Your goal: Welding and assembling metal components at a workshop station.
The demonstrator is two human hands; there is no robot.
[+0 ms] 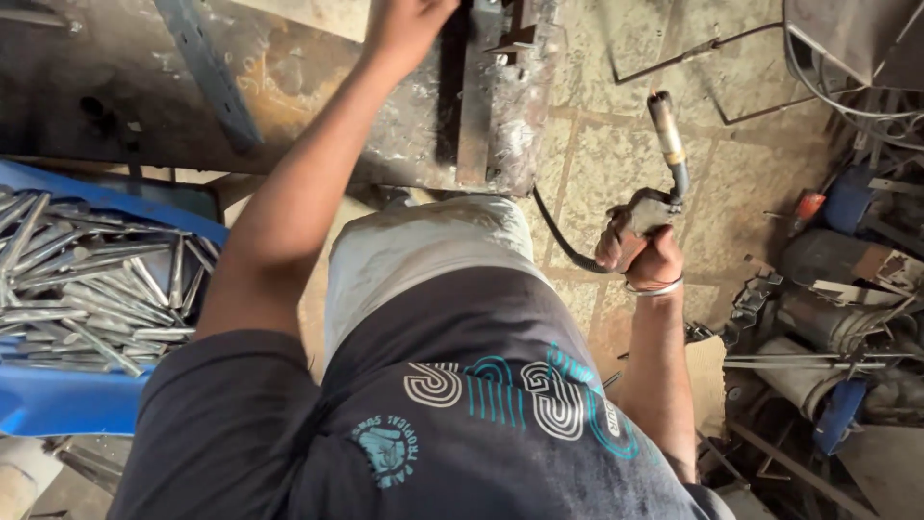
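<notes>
Head view: right hand wraps closed around a welding torch, nozzle pointed away from the body, clear of the legs. Left hand reaches onto the spattered metal workbench; its grip cannot be told. Cut metal rods fill a blue bin beside the left arm.

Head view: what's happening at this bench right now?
A person stands at a rusty steel bench. The right hand grips a welding torch, nozzle up and held off to the side over the tiled floor, clear of the bench. The left hand reaches onto the bench beside an upright steel bar. A blue bin of metal pieces sits at the left.
</notes>
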